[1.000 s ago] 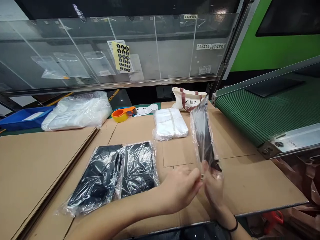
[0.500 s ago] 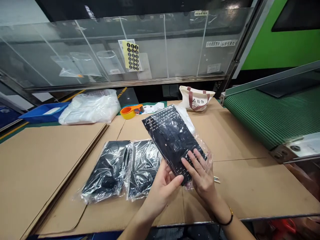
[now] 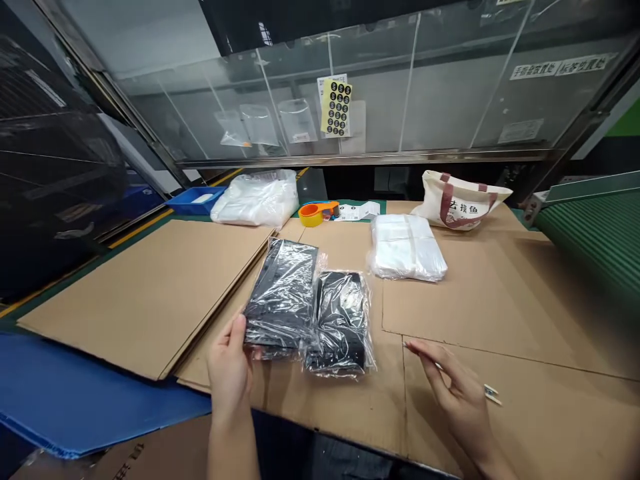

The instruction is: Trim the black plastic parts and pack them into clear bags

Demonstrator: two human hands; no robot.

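Observation:
My left hand (image 3: 231,367) grips the lower left corner of a black packet in clear plastic (image 3: 285,287), thumb on top and fingers underneath. That packet is slightly tilted; whether it is one or several layers I cannot tell. Against its right side lies another bagged black packet (image 3: 343,320) on the cardboard. To the right, my right hand (image 3: 453,390) hovers over the cardboard with thumb and forefinger pinched together. Whatever may be between those fingertips is too small to make out. A small pale object (image 3: 491,395) lies beside this hand.
A stack of clear plastic bags (image 3: 407,247) lies behind the packets, near a cloth tote bag (image 3: 460,203). Further back are an orange and yellow tape dispenser (image 3: 315,213), a bulky white bag (image 3: 257,200) and a blue tray (image 3: 195,200). Cardboard sheets (image 3: 145,287) cover the left side; a green conveyor (image 3: 600,233) stands right.
The view has turned left. The black packet with white dashes is no longer held up between both hands. My right hand has let go and moved right; my left hand now grips the left packet.

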